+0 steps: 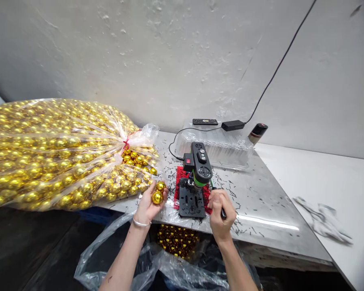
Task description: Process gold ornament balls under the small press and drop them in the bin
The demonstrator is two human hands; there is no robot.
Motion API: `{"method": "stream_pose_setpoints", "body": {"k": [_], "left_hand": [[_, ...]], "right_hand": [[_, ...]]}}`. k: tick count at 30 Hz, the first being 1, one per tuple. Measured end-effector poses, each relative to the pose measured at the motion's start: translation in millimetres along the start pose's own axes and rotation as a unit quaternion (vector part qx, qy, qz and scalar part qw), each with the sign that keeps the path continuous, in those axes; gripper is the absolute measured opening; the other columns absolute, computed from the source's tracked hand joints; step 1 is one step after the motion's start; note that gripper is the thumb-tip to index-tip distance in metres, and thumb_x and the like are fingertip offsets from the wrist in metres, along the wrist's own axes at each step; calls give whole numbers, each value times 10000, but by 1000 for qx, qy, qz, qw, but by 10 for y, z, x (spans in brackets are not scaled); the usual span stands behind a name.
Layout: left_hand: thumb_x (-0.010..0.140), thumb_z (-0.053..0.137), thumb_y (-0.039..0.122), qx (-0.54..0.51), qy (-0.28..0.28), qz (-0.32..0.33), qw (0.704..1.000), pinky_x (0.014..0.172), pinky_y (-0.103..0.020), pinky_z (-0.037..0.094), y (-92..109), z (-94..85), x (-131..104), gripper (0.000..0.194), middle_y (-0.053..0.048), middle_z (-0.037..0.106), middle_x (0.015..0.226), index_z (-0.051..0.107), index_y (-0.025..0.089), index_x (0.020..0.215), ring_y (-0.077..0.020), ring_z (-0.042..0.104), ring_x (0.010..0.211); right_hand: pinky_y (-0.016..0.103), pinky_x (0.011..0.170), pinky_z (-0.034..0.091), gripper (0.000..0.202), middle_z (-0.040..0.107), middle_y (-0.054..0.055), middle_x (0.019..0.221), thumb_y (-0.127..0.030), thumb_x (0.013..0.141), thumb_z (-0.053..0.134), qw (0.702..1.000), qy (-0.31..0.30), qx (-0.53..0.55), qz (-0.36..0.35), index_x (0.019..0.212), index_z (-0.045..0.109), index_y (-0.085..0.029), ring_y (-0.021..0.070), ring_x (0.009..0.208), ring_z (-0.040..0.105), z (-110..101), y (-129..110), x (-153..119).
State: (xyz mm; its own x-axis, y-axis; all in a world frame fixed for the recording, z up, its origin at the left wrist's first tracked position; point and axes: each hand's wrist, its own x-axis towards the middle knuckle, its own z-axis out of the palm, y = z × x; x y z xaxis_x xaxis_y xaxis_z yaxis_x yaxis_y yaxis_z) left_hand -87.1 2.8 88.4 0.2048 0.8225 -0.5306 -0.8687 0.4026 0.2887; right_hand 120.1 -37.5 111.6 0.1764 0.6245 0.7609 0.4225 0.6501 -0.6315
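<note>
My left hand (151,203) is palm up, fingers curled round two shiny gold balls (157,197), just left of a small black bench machine (202,161). That machine has a red switch, a green band under its head and a slotted black base plate (191,204). My right hand (222,213) is wrapped round the black handle (223,214) of a lever at the machine's right side. More gold balls (136,159) spill from the mouth of a big clear bag (125,142) tied with red string, next to my left hand. What sits under the machine's head is hidden.
A red mat (182,173) lies under the machine, with black shavings scattered over the metal table (261,190). Behind stand a clear plastic tray (227,151), a power adapter (233,125), a remote (205,121) and a can (257,132). Gloves (324,218) lie right. Below hangs an open bag (94,246) with gold balls.
</note>
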Motion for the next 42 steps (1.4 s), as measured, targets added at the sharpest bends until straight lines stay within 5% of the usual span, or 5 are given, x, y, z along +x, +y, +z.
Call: {"method": "stream_pose_setpoints", "body": {"k": [9, 19, 23, 34, 42], "left_hand": [[922, 429, 102, 14, 18, -47, 999, 486, -156, 531, -397, 74, -41, 286, -120, 683, 888, 574, 124, 1168, -142, 686, 708], [749, 718, 155, 279, 37, 121, 952, 511, -151, 478, -677, -71, 239, 334, -71, 719, 944, 678, 149, 1081, -106, 660, 662], [737, 717, 248, 442, 24, 180, 878, 605, -214, 508, -754, -74, 370, 445, -84, 727, 1002, 655, 143, 1165, -152, 675, 770], [808, 647, 294, 792, 19, 295, 534, 925, -351, 469, -849, 56, 411, 413, -109, 704, 1127, 648, 171, 1201, -251, 639, 1049], [805, 661, 356, 814, 6, 292, 503, 904, -320, 486, -850, 119, 407, 395, -83, 672, 1202, 669, 187, 1161, -236, 649, 1041]], "right_hand": [[270, 609, 384, 288, 502, 5, 702, -99, 907, 403, 1000, -18, -8, -7, 636, 431, -196, 124, 673, 499, -30, -12, 10], [266, 603, 373, 299, 480, -1, 684, -104, 911, 414, 1000, -17, 0, -6, 627, 407, -198, 112, 650, 483, -26, -63, 121], [260, 596, 368, 299, 472, -6, 676, -101, 912, 417, 1000, -21, -3, -10, 628, 400, -196, 106, 639, 471, -37, -79, 145], [260, 615, 386, 274, 501, 4, 706, -78, 906, 409, 999, -33, -18, -22, 659, 430, -194, 111, 675, 498, -65, -63, 123], [259, 600, 402, 271, 501, 13, 731, -66, 902, 383, 998, -43, -4, -34, 669, 422, -197, 115, 678, 505, -68, 46, -9]]}}
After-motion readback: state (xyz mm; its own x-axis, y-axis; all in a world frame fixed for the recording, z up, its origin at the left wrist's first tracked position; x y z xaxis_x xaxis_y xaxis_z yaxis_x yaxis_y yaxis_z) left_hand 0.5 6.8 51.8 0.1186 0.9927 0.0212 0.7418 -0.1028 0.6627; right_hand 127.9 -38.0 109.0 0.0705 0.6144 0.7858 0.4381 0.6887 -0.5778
